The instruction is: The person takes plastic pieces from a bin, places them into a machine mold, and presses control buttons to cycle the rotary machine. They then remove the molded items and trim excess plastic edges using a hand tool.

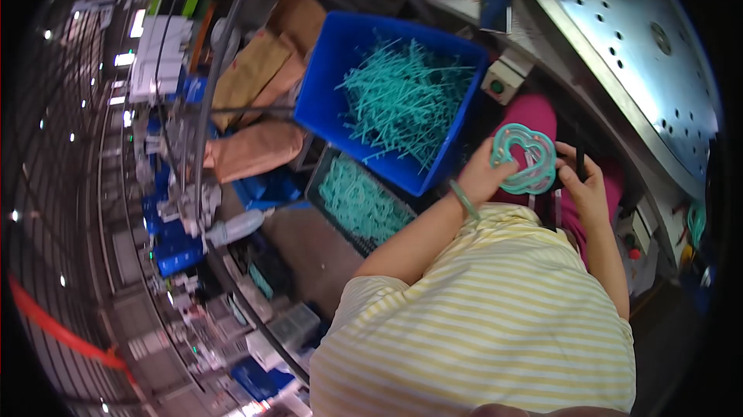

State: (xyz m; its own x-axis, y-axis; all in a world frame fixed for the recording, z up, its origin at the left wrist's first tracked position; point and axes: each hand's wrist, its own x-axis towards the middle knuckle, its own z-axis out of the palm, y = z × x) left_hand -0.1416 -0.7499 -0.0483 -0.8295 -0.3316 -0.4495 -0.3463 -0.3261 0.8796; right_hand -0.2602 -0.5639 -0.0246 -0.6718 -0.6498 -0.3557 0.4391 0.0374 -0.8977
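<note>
My left hand (486,172) is closed on a teal, flower-shaped plastic frame (524,185) with an open middle, held above my lap. It may be more than one piece stacked; I cannot tell. My right hand (586,187) is to the right of the frame, its fingers curled around a thin dark stick-like tool (580,155). The kind of tool is not clear. The right fingertips are close to the frame's right edge; whether they touch it I cannot make out.
A blue bin (325,96) of thin teal plastic sticks stands ahead to the left. A dark crate (316,185) beside it holds teal plastic pieces. A small box with a green button (497,87) sits below a perforated metal panel (619,22). Brown sacks (259,150) lie further left.
</note>
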